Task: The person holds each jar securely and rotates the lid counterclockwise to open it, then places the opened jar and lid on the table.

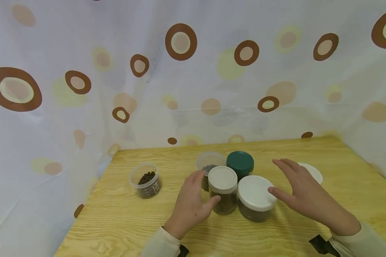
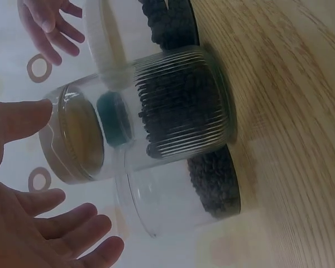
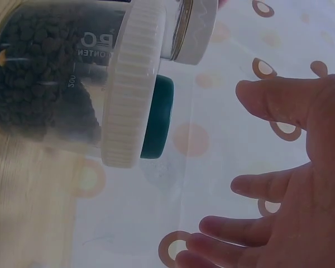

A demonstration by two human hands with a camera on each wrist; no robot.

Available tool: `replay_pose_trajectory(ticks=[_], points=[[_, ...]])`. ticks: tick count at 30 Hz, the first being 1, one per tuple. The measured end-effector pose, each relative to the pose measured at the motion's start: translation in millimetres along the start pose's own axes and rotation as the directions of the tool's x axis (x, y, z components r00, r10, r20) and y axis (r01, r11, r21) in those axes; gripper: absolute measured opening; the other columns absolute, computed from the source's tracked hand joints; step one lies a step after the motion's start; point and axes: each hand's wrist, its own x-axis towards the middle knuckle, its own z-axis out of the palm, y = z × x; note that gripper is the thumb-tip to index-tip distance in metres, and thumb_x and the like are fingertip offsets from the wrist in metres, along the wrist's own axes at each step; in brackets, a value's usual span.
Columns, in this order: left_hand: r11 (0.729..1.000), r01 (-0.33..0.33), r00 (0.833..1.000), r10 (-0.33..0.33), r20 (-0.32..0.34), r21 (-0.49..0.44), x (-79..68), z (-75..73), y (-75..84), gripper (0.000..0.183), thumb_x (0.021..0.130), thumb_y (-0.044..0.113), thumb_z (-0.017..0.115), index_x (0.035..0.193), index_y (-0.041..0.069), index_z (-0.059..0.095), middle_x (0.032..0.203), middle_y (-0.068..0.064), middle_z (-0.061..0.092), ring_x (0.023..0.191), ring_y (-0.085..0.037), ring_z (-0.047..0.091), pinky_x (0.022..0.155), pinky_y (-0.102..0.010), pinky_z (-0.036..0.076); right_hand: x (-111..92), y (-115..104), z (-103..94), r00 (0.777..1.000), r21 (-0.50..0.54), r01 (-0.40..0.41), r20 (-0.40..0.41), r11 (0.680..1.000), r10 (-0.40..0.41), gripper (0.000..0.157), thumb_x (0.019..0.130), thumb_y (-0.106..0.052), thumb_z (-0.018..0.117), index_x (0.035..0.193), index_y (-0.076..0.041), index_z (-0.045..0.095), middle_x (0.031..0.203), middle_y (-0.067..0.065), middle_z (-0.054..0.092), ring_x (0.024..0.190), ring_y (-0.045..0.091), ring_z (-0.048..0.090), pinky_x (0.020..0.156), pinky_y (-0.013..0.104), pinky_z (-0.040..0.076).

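Note:
My left hand [image 1: 193, 200] is spread at the left side of a ribbed glass jar [image 1: 225, 203] with a pale lid. In the left wrist view, dark pellets lie in this jar and the thumb is close to its lid. To the jar's right stands a clear tub [image 1: 255, 214] of dark pellets under a wide white screw lid [image 1: 257, 192]. My right hand [image 1: 305, 191] hovers just right of that lid with fingers apart, gripping nothing. Behind them are a jar with a dark green lid [image 1: 240, 162] and a lidless clear tub [image 1: 211, 159] of dark pellets, both partly hidden.
Another lidless clear tub [image 1: 144, 187], holding dark brown pellets, stands apart at the left of the wooden table [image 1: 115, 228]. A loose white lid [image 1: 313, 173] lies beyond my right hand, partly covered by it. A patterned curtain [image 1: 199, 85] borders the table's back and sides.

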Motion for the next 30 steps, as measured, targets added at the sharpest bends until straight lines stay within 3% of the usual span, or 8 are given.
replay_pose_trajectory(ticks=[13, 21, 30], points=[[1.000, -0.017, 1.000, 0.018, -0.025, 0.011, 11.8, 17.4, 6.2, 0.083, 0.084, 0.042, 0.077, 0.149, 0.008, 0.038, 0.144, -0.007, 0.050, 0.130, -0.025, 0.053, 0.104, -0.047, 0.048, -1, -1, 2.0, 0.999, 0.009, -0.017, 0.050, 1.000, 0.016, 0.079, 0.087, -0.035, 0.075, 0.148, -0.001, 0.039, 0.148, 0.032, 0.038, 0.127, 0.056, 0.042, 0.093, 0.071, 0.039], [0.994, 0.090, 0.995, -0.087, 0.043, -0.069, 14.2, 24.3, 9.6, 0.094, 0.084, 0.048, 0.075, 0.155, 0.009, 0.028, 0.151, -0.010, 0.045, 0.134, -0.029, 0.051, 0.104, -0.051, 0.048, -2, -1, 3.6, 0.999, 0.015, 0.008, 0.033, 1.000, -0.008, 0.078, 0.086, -0.034, 0.075, 0.147, -0.002, 0.040, 0.147, 0.032, 0.040, 0.127, 0.055, 0.042, 0.093, 0.070, 0.040], [0.987, 0.128, 0.992, -0.127, 0.019, -0.096, 15.9, 29.4, 12.3, 0.096, 0.081, 0.045, 0.080, 0.154, 0.010, 0.029, 0.146, -0.010, 0.051, 0.129, -0.028, 0.056, 0.100, -0.050, 0.050, -3, -5, 4.1, 0.999, 0.082, 0.042, 0.003, 0.996, -0.043, 0.068, 0.090, -0.033, 0.072, 0.146, -0.006, 0.043, 0.144, 0.021, 0.047, 0.126, 0.044, 0.049, 0.093, 0.064, 0.045]])
